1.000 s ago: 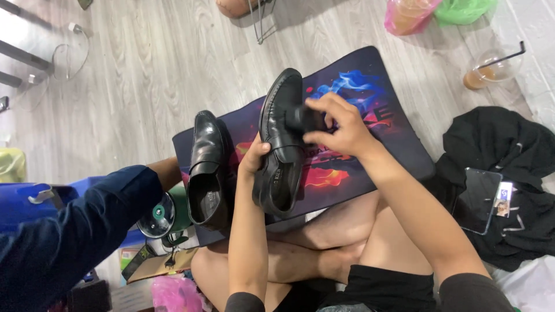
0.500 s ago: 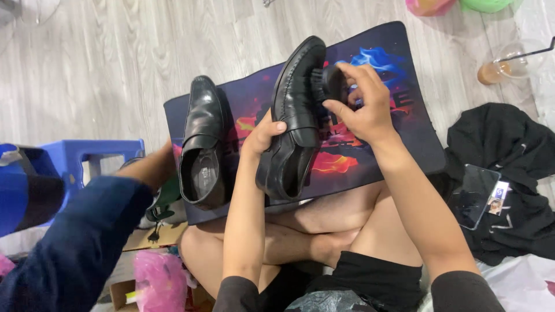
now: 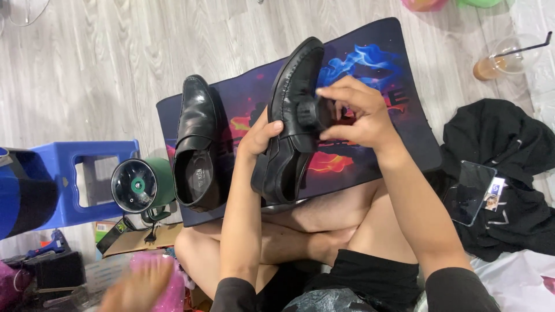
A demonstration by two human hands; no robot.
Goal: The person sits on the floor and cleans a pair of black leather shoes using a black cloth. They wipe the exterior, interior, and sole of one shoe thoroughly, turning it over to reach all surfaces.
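2 black leather dress shoes show in the middle of the frame. 1, the held shoe [image 3: 292, 115], is raised above the mat, toe toward the top of the frame and opening toward the bottom. The left hand [image 3: 260, 136] grips it from the left, thumb pressed on the upper and the other fingers hidden behind the side. The right hand [image 3: 355, 112] comes in from the right with its fingers curled around a small round black brush [image 3: 310, 114], which is pressed against the vamp of the held shoe.

Just left of it, the second shoe [image 3: 196, 147] lies on the mat, sole down, opening toward the bottom of the frame, apart from both hands. Under both shoes is a dark printed mat [image 3: 393, 138] with blue and orange flame patterns, spread on a pale wood-plank floor [image 3: 104, 69]. The person's bare crossed legs [image 3: 312, 225] lie at the mat's lower edge.

At centre left a green round device [image 3: 141, 185] with a dark disc face sits just beside the mat, next to a blue plastic stool [image 3: 81, 179]. At the bottom left a blurred hand [image 3: 139, 286] of another person shows. At the right a black garment [image 3: 509, 167] lies heaped with a phone [image 3: 469, 190] resting on it, and in the upper right stands a clear plastic cup [image 3: 500, 60] with a brownish drink and a black straw.
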